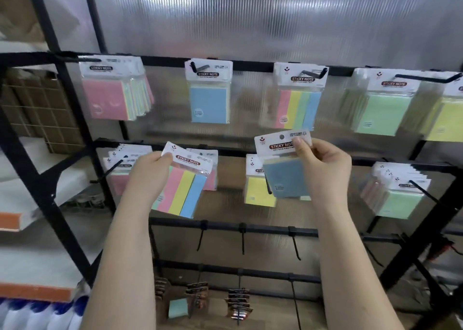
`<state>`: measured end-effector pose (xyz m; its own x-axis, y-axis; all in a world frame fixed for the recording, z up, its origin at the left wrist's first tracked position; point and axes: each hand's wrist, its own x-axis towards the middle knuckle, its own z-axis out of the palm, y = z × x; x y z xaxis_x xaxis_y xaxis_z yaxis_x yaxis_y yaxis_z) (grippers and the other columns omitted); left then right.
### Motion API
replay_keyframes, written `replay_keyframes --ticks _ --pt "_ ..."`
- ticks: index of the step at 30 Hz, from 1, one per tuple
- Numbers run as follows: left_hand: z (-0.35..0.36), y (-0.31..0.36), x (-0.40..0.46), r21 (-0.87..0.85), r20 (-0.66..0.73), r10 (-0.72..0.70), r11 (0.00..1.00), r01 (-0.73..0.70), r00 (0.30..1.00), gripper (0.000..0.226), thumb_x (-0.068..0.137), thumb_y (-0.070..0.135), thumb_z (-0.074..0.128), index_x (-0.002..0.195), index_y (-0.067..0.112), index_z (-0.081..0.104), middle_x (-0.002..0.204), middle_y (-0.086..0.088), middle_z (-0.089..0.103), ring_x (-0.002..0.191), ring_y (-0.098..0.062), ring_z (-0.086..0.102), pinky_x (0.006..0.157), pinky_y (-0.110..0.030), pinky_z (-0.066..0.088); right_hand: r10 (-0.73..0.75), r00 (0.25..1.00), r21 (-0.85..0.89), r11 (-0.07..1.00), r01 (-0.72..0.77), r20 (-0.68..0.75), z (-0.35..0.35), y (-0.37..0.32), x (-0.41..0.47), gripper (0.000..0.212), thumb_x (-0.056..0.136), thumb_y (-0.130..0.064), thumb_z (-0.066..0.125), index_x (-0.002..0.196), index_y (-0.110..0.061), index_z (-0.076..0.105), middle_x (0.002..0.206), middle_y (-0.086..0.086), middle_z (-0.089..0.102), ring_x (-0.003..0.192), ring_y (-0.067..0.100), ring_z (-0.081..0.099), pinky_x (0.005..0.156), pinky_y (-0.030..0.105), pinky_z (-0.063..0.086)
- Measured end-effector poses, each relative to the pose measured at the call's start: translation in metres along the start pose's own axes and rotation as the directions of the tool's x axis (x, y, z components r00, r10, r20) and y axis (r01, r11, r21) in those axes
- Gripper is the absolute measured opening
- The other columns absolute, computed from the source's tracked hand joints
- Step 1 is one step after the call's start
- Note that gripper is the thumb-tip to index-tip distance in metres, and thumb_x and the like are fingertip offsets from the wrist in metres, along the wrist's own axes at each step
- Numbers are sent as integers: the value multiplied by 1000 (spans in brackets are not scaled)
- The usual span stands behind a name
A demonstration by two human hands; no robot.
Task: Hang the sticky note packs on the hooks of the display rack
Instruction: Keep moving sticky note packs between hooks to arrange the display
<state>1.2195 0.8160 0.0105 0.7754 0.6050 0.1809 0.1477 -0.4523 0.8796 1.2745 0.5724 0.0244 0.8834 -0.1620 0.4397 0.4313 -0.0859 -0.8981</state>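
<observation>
Right hand (323, 164) pinching header card of blue pack (285, 176), punch hole at top uncovered, pack hanging long axis vertical. Matching blue pack's top-row hook (194, 66) up and left; yellow-pack hook (268, 185) directly behind, closer. Left hand (150, 169) gripping striped pack (184, 191), tilted, in front of middle-row packs. Black display rack (250, 229) against ribbed translucent panel; bare hooks on lower rail; shelving left.
</observation>
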Motion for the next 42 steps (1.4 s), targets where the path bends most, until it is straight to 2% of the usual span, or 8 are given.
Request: replay_keyframes --ticks 8,14,18,21,24,31,36,42 --pt "-48 -18 18 -76 -199 -26 997 12 980 27 97 22 40 86 5 58 69 -2 52 64 -20 45 56 -28 30 -129 990 142 983 120 57 84 -39 -11 17 86 -28 69 69 -26 68 61 -13 62 58 -1 48 54 16 36" --pt "-68 -28 36 -139 -193 -55 990 29 980 34 95 24 41 98 -3 61 75 -9 58 68 -22 48 61 -31 31 -235 972 226 946 231 -9 122 -73 -11 27 88 -25 67 62 -27 60 52 -18 56 50 -5 45 49 6 31" --pt "-71 -32 43 -148 -161 -50 989 26 986 34 94 24 41 99 -2 61 85 -15 64 74 -24 51 64 -32 33 -268 962 226 935 272 -46 141 -79 -3 25 89 -24 65 64 -22 63 59 -11 60 56 0 48 53 13 35" --pt "-70 -32 46 -128 -155 -31 992 12 987 33 96 22 40 97 -1 63 74 3 56 64 -13 45 58 -28 30 -246 965 230 938 259 -87 148 -79 3 41 89 -24 65 50 -26 51 48 -16 47 51 1 37 50 15 28" --pt "-70 -32 48 -124 -132 -20 992 3 991 33 98 24 38 97 3 63 77 -2 60 65 -14 47 57 -28 31 -231 966 227 941 252 -113 150 -78 5 53 89 -20 65 44 -31 40 36 -17 36 42 2 32 46 11 23" --pt "-69 -32 56 -135 -95 -5 991 -8 995 32 99 27 37 97 6 61 80 -5 62 70 -18 52 58 -29 33 -168 976 207 959 194 -137 157 -68 9 48 87 -22 65 49 -19 36 45 -14 28 50 6 25 51 21 23" --pt "-70 -31 57 -131 -76 -1 991 -9 997 27 100 28 37 89 14 58 78 0 61 66 -14 52 57 -25 33 -123 982 176 973 148 -146 165 -61 21 35 87 -28 65 64 -2 58 57 -2 42 54 7 33 53 22 28" --pt "-69 -27 56 -146 -50 0 989 -8 999 28 100 29 37 84 16 56 75 1 60 66 -13 53 57 -24 34 -77 989 92 992 90 -127 180 -50 51 31 89 -29 62 67 -10 52 55 -3 35 51 8 26 49 21 22"
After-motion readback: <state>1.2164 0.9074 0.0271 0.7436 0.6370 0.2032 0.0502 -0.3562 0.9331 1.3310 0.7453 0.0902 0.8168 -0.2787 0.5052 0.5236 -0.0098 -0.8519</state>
